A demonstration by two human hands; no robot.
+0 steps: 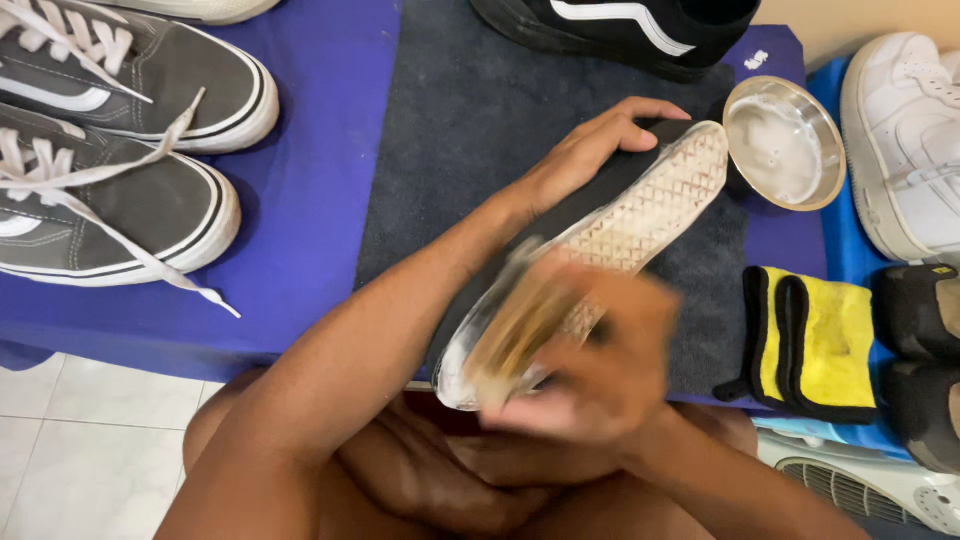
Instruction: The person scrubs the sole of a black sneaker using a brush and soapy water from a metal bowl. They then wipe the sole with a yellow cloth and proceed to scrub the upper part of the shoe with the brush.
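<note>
Shoe (640, 205) sole-up | left fingers (610, 130) clasp toe | right fingers (590, 370) grip brush (515, 335) (blurred)

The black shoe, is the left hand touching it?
Touching. The head view shows the left hand wrapped over the black shoe, fingers pressed on its side.
</note>
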